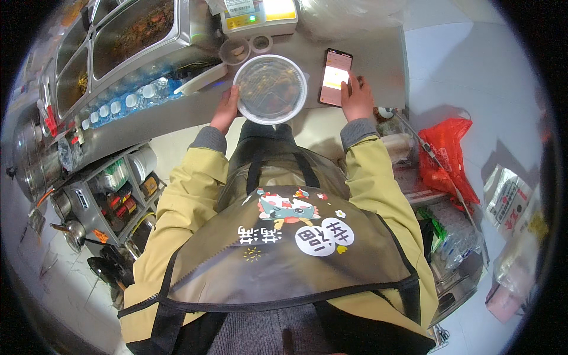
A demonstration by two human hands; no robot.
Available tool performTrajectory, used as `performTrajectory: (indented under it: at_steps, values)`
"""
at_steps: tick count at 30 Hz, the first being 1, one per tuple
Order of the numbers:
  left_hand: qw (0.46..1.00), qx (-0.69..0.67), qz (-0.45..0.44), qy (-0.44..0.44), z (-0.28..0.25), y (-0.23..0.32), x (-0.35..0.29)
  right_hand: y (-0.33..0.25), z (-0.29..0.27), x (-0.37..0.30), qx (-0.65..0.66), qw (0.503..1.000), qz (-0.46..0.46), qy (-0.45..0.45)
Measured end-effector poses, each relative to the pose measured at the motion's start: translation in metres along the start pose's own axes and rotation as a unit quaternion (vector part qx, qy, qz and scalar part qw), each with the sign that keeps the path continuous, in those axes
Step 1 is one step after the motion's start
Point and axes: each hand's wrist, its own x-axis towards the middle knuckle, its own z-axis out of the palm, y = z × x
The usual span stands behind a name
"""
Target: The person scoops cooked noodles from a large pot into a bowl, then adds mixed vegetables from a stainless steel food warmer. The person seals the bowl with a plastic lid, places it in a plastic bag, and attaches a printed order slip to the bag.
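- Two bare hands are at work at the counter's near edge, with yellow sleeves (pixel 198 168) and grey cuffs behind them.
- Left hand (pixel 225 111): closed on the left side of a round container (pixel 270 89), its upper finger against the rim; the remaining fingers are partly hidden, so I cannot tell how firmly they pinch.
- Round container: near the middle of the counter's front edge, partly jutting over it, with a white rim, a clear top and blurred yellowish pieces showing through.
- Right hand (pixel 357 99): fingers slightly spread and bent over the right side of a phone (pixel 335 77), pinching nothing; whether a fingertip touches the glass I cannot tell.
- Phone: flat on the steel counter (pixel 381 56), right of the container and apart from it, screen lit.
- Two small round tubs (pixel 235 52) stand just beyond the container; the left one has something pale inside.
- Behind these sits a white and yellow device (pixel 260 22) with a green light.
- To the left, steel trays (pixel 133 38) hold dark and yellow food, and clear bottles with white caps (pixel 131 100) line up before them.
- Below, a brownish apron (pixel 284 260) with a cartoon print covers the lap.
- Right of the counter, a red plastic bag (pixel 445 157) hangs low.
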Motion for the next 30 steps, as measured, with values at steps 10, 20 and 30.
performTrajectory:
  at_steps: [10, 20, 30]
  values:
    - [0.999, -0.029, 0.005, -0.012, 0.001, -0.018, 0.010, -0.007, -0.008, 0.001, 0.031, 0.999, 0.023, -0.036]
    - [1.000, -0.020, 0.006, -0.010, 0.000, -0.011, 0.008, -0.004, -0.008, -0.001, 0.084, 0.996, 0.032, -0.026]
    - [1.000, -0.029, 0.013, -0.002, 0.001, -0.002, 0.002, -0.009, -0.012, 0.000, 0.061, 0.997, -0.009, -0.037]
